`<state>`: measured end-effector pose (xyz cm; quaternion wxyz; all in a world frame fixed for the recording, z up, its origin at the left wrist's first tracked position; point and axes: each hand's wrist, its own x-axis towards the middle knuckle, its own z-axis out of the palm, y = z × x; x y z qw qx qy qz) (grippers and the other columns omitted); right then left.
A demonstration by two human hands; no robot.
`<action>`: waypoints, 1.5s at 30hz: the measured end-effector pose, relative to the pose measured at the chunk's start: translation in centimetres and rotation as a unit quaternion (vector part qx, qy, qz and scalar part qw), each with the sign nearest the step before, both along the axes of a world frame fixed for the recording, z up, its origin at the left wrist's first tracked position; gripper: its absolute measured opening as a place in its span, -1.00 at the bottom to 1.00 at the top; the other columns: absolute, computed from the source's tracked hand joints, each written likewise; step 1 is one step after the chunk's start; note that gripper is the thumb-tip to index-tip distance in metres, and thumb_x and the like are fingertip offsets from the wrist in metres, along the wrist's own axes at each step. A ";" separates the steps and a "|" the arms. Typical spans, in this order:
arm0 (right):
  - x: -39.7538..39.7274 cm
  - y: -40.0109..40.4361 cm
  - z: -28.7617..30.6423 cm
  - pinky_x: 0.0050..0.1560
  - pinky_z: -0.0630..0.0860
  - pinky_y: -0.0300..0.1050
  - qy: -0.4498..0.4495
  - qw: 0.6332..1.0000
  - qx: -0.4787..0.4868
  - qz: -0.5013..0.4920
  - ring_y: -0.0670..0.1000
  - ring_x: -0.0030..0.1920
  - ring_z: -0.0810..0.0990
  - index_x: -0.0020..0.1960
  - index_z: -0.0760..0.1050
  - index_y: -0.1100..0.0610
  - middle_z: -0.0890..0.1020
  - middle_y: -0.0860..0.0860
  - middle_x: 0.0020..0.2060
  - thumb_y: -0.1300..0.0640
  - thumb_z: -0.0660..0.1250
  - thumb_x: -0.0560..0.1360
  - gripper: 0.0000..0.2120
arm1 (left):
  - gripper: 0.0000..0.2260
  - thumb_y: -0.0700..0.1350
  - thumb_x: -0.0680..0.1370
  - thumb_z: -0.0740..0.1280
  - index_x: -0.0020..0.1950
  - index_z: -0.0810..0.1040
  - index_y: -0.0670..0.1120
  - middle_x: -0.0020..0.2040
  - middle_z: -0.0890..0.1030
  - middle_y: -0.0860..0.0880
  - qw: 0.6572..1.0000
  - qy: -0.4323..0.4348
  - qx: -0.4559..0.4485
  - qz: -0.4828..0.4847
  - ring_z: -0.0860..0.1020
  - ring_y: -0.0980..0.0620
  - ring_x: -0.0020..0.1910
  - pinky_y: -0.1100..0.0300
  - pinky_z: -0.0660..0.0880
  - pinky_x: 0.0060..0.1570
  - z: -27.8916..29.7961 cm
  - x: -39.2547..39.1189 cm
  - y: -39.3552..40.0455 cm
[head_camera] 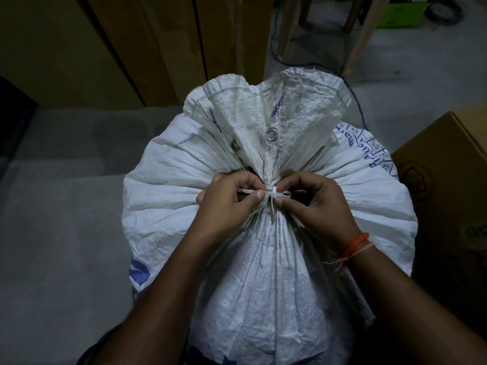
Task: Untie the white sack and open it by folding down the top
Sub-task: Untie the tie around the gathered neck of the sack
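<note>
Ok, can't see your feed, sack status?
Left hand and right hand pinching white tie. White sack neck still cinched, top not folded. Nothing blocking.

A cardboard box point(445, 185) sits right of centre on the grey floor point(66, 233). Brown panels point(110, 48), perhaps cardboard, stand behind; wooden legs point(359, 35) beyond.

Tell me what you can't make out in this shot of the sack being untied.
Head view only:
- What the white sack holds: its gathered neck is closed.
- How the white tie is knotted: the left hand and right hand cover most of it.
- The blue printing: creased and curving out of sight.
- The sack's base: cut off by the bottom edge.
- The cardboard box: cut off at right, markings too dim.
</note>
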<state>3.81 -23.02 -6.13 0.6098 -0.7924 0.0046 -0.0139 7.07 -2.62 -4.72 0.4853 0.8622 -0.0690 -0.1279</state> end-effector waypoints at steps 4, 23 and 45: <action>-0.1 -0.1 0.1 0.05 0.67 -0.01 -0.004 1.000 -0.001 0.008 0.03 -0.06 0.74 -0.10 0.69 0.08 0.75 0.00 -0.13 0.22 0.59 0.37 -0.85 | -0.79 0.30 0.42 0.36 -0.08 0.67 0.26 -0.06 0.75 0.16 1.000 0.020 -0.011 0.011 0.74 0.00 0.03 -0.43 0.53 0.30 -0.1 -0.1 -0.2; -0.4 0.7 0.9 -0.06 0.54 -0.35 -0.057 0.992 -0.114 0.000 -0.13 -0.11 0.70 -0.10 0.67 0.10 0.73 -0.08 -0.16 0.22 0.61 0.40 -0.85 | -0.90 0.26 0.45 0.38 -0.10 0.63 0.32 -0.16 0.71 0.20 0.999 0.002 0.028 0.029 0.67 0.02 -0.03 -0.35 0.55 0.27 -0.1 -0.5 -1.0; -0.3 0.2 0.3 0.01 0.64 -0.12 -0.031 0.999 -0.031 0.007 -0.02 -0.08 0.74 -0.10 0.69 0.14 0.75 -0.03 -0.14 0.30 0.62 0.38 -0.83 | -0.90 0.32 0.42 0.35 -0.13 0.61 0.39 -0.13 0.73 0.26 0.999 -0.030 0.019 0.010 0.70 -0.07 0.09 -0.39 0.57 0.22 -0.6 -0.3 -0.7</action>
